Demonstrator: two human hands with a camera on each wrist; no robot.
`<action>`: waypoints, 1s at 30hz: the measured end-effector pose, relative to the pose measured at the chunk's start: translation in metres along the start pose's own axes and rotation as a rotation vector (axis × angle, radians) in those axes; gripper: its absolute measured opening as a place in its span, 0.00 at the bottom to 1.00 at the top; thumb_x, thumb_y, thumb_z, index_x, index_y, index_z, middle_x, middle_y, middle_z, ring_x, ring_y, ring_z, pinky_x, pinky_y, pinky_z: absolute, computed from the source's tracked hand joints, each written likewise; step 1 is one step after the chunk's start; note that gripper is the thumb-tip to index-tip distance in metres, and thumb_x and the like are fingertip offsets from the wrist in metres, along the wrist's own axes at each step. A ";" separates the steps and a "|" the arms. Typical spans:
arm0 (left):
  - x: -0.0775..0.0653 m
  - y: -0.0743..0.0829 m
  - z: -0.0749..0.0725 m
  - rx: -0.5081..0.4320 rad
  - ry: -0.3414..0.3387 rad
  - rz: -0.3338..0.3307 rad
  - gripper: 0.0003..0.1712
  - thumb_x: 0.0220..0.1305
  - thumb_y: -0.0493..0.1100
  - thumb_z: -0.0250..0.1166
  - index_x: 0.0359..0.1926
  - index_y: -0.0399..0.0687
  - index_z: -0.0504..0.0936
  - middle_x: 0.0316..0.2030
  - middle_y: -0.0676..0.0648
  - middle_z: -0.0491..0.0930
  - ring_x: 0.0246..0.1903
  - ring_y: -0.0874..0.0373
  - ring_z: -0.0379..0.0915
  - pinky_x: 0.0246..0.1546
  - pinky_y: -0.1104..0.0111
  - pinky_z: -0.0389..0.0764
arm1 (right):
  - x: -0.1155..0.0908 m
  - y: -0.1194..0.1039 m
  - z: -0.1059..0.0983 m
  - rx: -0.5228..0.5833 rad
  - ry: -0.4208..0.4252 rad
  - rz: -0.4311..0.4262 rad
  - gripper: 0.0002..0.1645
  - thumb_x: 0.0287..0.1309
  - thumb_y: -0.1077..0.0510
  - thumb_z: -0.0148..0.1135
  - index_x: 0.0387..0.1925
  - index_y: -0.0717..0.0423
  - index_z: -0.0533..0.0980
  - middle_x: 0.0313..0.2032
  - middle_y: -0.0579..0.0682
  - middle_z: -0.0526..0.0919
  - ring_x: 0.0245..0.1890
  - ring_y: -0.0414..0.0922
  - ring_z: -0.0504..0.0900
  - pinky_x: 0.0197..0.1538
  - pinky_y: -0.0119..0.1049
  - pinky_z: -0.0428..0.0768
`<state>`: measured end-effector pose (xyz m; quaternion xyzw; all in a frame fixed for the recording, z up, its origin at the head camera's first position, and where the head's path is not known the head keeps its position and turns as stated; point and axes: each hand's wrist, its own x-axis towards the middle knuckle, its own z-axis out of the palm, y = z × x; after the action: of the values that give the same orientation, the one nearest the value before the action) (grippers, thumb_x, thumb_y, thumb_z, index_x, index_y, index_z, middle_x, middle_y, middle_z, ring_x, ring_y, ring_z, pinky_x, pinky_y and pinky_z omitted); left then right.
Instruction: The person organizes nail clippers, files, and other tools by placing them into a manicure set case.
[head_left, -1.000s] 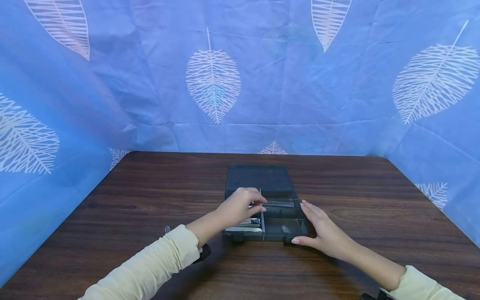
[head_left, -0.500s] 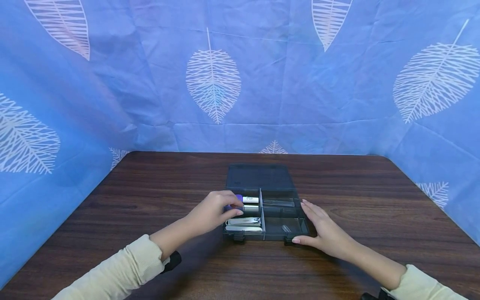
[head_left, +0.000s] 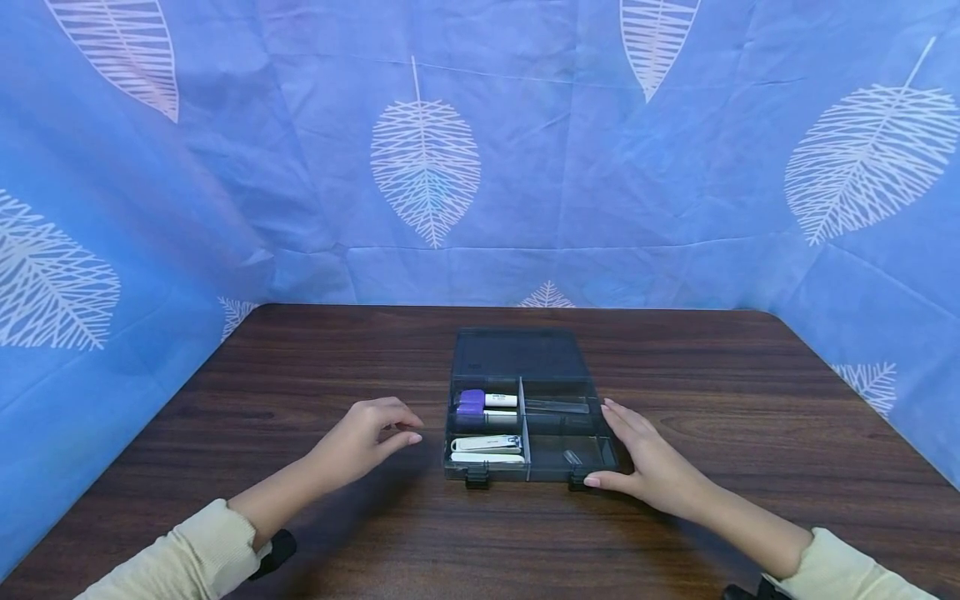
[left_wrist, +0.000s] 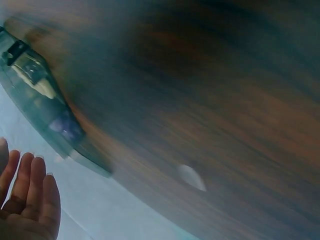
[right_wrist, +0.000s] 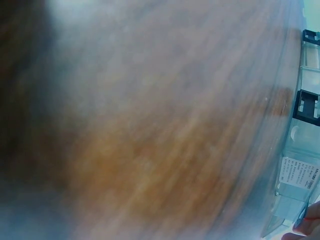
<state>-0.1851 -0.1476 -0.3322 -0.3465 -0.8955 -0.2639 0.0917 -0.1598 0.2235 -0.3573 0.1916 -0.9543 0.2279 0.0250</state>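
A dark see-through organizer box lies with its lid folded back. Two tubes with purple caps, a nail clipper and a white strip lie in its left compartments. On the right are clear thin strips and a small clear piece. My left hand hovers left of the box, fingers loosely bent around nothing. Against the box's right side, my right hand rests with straight fingers, its thumb at the front corner near a black latch.
The box sits on a dark wood-grain table. A blue cloth with white leaf prints hangs behind and at both sides. In the left wrist view, a small whitish oval piece lies on the table.
My left hand has drawn back leftward from over the box to beside it, uncovering the purple-capped tubes and the nail clipper. The right hand has stayed at the box's side.
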 end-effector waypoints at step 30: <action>-0.065 -0.069 -0.027 0.040 -0.119 -0.177 0.11 0.53 0.37 0.67 0.40 0.47 0.82 0.37 0.51 0.78 0.35 0.62 0.71 0.30 0.72 0.74 | 0.000 0.000 -0.001 0.007 -0.010 0.000 0.58 0.47 0.33 0.63 0.66 0.70 0.56 0.67 0.67 0.56 0.65 0.67 0.57 0.56 0.63 0.66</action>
<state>-0.1837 -0.2421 -0.3599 -0.2791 -0.9315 -0.2321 0.0216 -0.1599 0.2239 -0.3564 0.1930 -0.9536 0.2302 0.0196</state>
